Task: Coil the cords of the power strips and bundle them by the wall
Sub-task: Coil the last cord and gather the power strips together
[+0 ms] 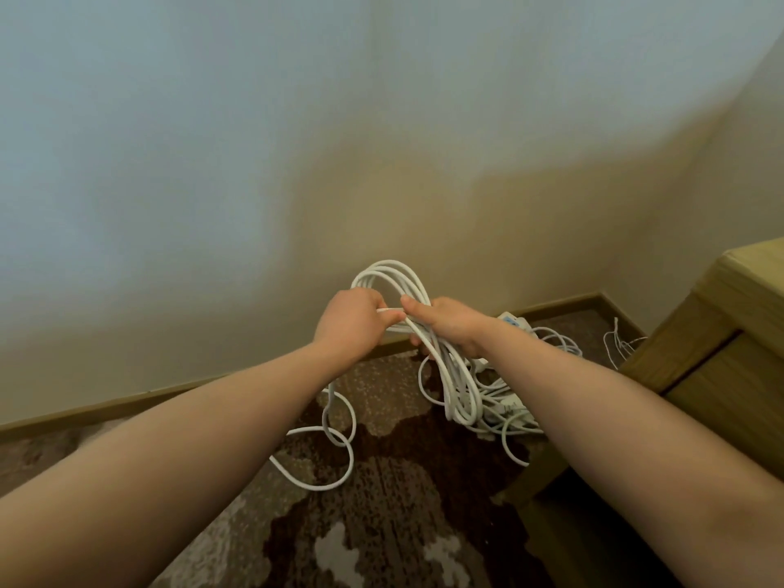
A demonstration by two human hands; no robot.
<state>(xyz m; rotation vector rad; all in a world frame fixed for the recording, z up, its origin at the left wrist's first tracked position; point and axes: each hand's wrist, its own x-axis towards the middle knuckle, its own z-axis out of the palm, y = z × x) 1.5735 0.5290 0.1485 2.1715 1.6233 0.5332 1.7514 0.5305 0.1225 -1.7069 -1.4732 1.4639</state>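
White round power-strip cord (424, 328), gathered into a coil of several long loops, is held up in front of the pale wall (382, 184) between both hands. The right hand (449, 322) has its fingers curled round the middle of the coil, so loops rise above the grip and hang below it. The left hand (352, 322), just beside it, pinches a single strand that runs straight across to the right hand's fingertips. Below the left hand, the loose rest of the cord (331, 451) trails down and curls on the brown patterned carpet (382, 524). Under and beyond the right wrist lies a tangle of further white cords with white power strips (515, 322) near the brown baseboard (127, 401). Right of the grip stands a light wooden cabinet (721, 354), with thin white wires (617, 341) beside it.
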